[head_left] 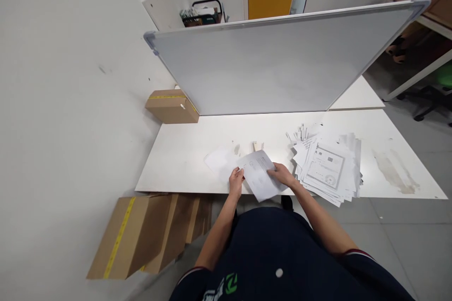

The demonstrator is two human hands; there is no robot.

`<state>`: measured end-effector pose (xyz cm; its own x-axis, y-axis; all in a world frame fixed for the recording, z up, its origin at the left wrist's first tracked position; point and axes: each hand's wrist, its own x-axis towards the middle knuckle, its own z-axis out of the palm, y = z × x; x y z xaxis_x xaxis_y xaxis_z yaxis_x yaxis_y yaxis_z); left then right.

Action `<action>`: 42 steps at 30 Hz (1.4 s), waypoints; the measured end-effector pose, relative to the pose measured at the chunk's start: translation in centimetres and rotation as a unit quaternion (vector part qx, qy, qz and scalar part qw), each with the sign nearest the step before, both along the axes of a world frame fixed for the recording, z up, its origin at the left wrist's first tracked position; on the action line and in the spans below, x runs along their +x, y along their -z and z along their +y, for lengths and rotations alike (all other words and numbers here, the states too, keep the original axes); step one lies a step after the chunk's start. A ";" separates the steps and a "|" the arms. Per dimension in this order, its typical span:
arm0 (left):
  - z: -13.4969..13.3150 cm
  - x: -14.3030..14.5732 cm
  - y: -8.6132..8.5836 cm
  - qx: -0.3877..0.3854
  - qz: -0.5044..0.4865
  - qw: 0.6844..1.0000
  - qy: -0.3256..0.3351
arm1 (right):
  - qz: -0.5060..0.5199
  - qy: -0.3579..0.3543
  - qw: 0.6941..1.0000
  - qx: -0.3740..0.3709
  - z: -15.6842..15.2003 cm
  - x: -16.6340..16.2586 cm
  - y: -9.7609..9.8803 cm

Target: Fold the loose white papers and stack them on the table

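Right hand [282, 174] pinching right edge of a printed paper [258, 179]; left hand [235, 182] closed at its left edge, exact grip unclear. Paper is tilted, at the near edge of the white table [176, 164]. Blank sheet [219, 160] just left. Messy paper pile [326, 167] right. Whiteboard [264, 70] stands far side, cardboard box [173, 108] far left. More boxes [130, 240] near left, below table level.

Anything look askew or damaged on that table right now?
The paper pile is splayed unevenly and juts past the front edge of the table. Farther right, a brownish patch mars the white top; stain or wear, I can't tell.
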<state>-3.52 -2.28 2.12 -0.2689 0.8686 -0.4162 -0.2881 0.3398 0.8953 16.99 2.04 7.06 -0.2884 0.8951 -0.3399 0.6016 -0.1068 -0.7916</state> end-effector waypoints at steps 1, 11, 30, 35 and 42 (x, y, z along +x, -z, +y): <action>-0.3 0.3 0.3 -0.028 -0.037 0.999 0.020 | 0.027 0.026 0.998 -0.041 -0.2 0.1 1.2; -2.8 2.7 3.2 -0.203 0.047 0.963 0.173 | -0.048 0.163 0.980 -0.100 -3.4 1.3 7.6; 1.6 4.5 2.9 -0.192 0.180 0.936 0.236 | -0.137 0.191 0.969 -0.074 0.1 3.7 8.6; 3.4 4.3 1.0 -0.100 0.409 0.859 0.291 | -0.143 0.190 0.969 -0.075 0.5 3.6 8.5; 6.0 4.3 -0.4 -0.160 0.525 0.731 0.405 | -0.173 0.177 0.965 -0.091 0.7 3.3 8.0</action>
